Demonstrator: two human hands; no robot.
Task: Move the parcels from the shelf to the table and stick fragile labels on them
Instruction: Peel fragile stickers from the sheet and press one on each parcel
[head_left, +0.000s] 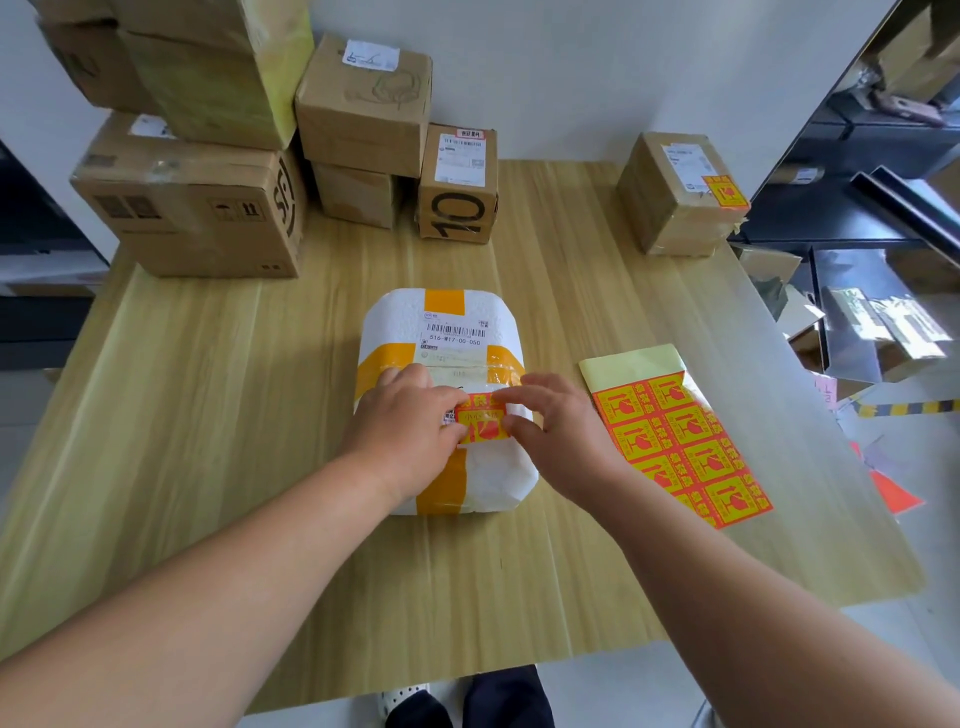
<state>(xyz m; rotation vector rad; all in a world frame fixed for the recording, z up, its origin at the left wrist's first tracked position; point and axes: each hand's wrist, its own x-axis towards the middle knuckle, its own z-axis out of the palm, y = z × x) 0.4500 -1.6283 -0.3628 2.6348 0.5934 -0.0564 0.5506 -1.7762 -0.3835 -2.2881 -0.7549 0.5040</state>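
Together, left hand (410, 423) and right hand (563, 434) pinch a square orange label (483, 420) — atop the foam parcel (397, 325).

Head view, down onto table (208, 415)

The shipping label (454, 332) on the white foam parcel (441, 312) carries a barcode and, below it, "516-W17-00-050". A small cardboard box (457, 215) at the back of the surface has a large black "10" printed sideways on its front. The fragile label (483, 418) on the foam parcel, the sticker sheet (680, 441) and the sticker (724, 193) on the far-right box (670, 218) show a broken-glass sign with red characters too small to read.
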